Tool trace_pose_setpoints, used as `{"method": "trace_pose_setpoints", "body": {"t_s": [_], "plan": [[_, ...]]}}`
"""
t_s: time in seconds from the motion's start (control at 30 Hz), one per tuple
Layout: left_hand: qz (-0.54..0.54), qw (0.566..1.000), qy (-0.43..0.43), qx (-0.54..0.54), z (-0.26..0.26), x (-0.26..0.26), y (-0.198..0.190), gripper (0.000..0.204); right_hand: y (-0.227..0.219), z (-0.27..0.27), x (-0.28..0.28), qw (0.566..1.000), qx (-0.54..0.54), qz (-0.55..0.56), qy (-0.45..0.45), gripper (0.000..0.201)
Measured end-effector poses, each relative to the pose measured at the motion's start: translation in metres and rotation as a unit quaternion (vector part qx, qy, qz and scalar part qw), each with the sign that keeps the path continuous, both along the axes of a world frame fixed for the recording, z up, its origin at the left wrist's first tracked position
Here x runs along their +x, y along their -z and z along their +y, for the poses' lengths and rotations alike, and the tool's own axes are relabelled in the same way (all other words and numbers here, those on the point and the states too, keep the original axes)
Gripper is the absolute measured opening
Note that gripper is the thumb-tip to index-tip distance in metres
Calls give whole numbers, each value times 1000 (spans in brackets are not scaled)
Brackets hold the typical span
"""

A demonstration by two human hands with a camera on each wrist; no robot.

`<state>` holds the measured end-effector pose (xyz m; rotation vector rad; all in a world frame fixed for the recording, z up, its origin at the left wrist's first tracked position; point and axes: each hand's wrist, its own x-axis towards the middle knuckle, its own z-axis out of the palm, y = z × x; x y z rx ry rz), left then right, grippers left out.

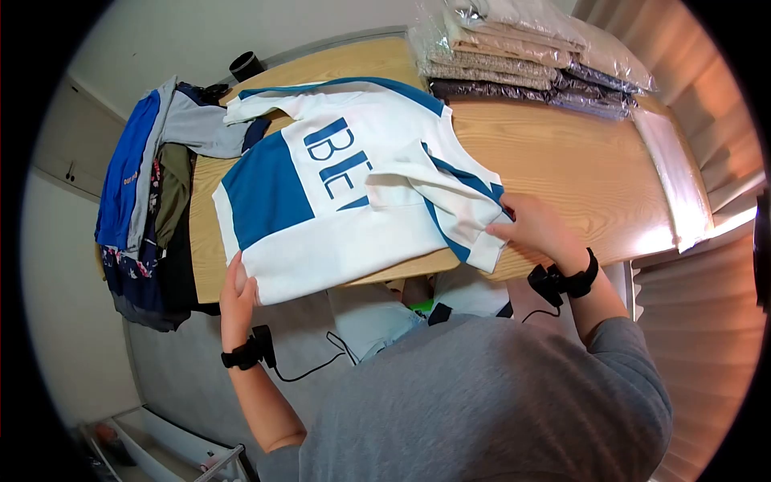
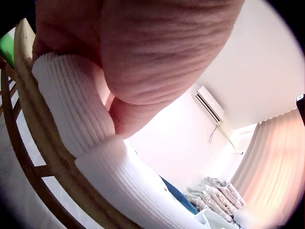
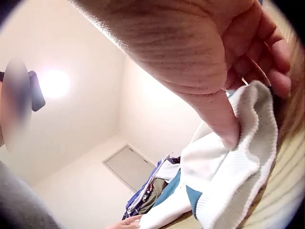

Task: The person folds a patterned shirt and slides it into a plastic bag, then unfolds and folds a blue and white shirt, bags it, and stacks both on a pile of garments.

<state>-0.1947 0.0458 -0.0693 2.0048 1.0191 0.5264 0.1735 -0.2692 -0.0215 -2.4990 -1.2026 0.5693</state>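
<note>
While left hand (image 1: 236, 304) holds sweater (image 1: 269, 193) hem, lower left of frame, right hand (image 1: 536, 225) pinches folded sleeve (image 1: 462, 205), right of centre.

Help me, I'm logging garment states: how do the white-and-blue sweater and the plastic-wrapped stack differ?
The sweater lies spread out with one sleeve across its front; the stack is several folded pieces piled up. The sweater is unwrapped; the stack is plastic-wrapped. The left hand and right hand hold the sweater; neither touches the stack. Both rest on the wooden table.
</note>
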Motion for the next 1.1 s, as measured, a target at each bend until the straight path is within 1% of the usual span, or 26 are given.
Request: {"method": "trace_pose_setpoints", "body": {"t_s": [0.07, 0.1, 0.13, 0.17, 0.2, 0.23, 0.3, 0.33, 0.37, 0.43, 0.47, 0.53, 0.57, 0.63, 0.7, 0.77, 0.8, 0.83, 0.87, 0.9, 0.93, 0.97, 1.0, 1.03, 1.07, 1.1], "plan": [[20, 999, 22, 25, 12, -8, 11, 52, 3, 2, 7, 999, 31, 31, 11, 36], [35, 997, 43, 49, 12, -4, 4, 53, 2, 2, 6, 996, 62, 56, 22, 36], [39, 997, 45, 52, 9, -2, -3, 53, -4, 4, 0, 991, 132, -15, 31, 30], [136, 989, 3, 60, 6, 2, -13, 55, -8, 6, -3, 990, 135, -12, 34, 30], [231, 970, -39, 69, -1, 10, -23, 57, -11, 9, -3, 983, 171, -54, 33, 27], [231, 969, -37, 73, -5, 14, -26, 57, -14, 12, -5, 973, 208, -97, 32, 25], [158, 939, -2, 306, -14, 25, -32, 60, -15, 12, -4, 978, 172, -117, 29, 20], [109, 954, 32, 278, -25, 37, -46, 58, -7, 9, 1, 980, 146, -138, 4, 19], [109, 954, 33, 278, -36, 47, -54, 58, -2, 6, 3, 980, 118, -157, -21, 18], [65, 946, 125, 291, -55, 67, -67, 55, -3, 2, 1, 984, 97, -146, -8, 18], [64, 946, 125, 291, -65, 77, -73, 55, -4, 0, -2, 988, 78, -135, 5, 19], [12, 942, 245, 228, -85, 98, -79, 51, -11, -6, -15, 987, 101, -127, 18, 19], [-3, 935, 280, 218, -92, 109, -77, 49, -13, -8, -20, 985, 124, -117, 31, 20], [-20, 921, 356, 155, -106, 134, -78, 53, -5, -11, -20, 986, 104, -124, 31, 20], [-23, 911, 387, 138, -125, 156, -80, 57, -4, -13, -24, 987, 86, -130, 31, 20], [-27, 900, 417, 123, -143, 174, -86, 61, -13, -7, -35, 982, 177, -31, 55, 22], [-8, 895, 434, 103, -151, 182, -91, 66, -28, -4, -43, 978, 184, 60, 82, 21], [12, 889, 451, 81, -159, 188, -94, 71, -28, -2, -49, 977, 184, 61, 86, 21], [-34, 893, 431, 124, -163, 192, -88, 60, -27, -1, -54, 948, 271, 166, 28, 21], [-32, 892, 434, 123, -158, 196, -80, 60, -26, -1, -56, 896, 354, 268, -30, 21], [-38, 888, 427, 163, -147, 200, -72, 49, -24, -2, -52, 886, 354, 287, -89, 23], [-44, 884, 420, 202, -137, 203, -67, 38, -22, -3, -41, 884, 356, 289, -87, 23], [-104, 904, 372, 183, -134, 205, -75, 24, -18, -5, -25, 900, 340, 273, -23, 23], [-129, 917, 341, 160, -119, 205, -74, 24, -13, -7, -9, 910, 323, 255, 42, 23], [-128, 939, 308, 89, -104, 206, -80, 20, -6, -7, 9, 909, 324, 258, 44, 23], [-177, 945, 271, -46, -85, 206, -81, 14, 4, -6, 27, 920, 331, 209, 36, 25]]}}
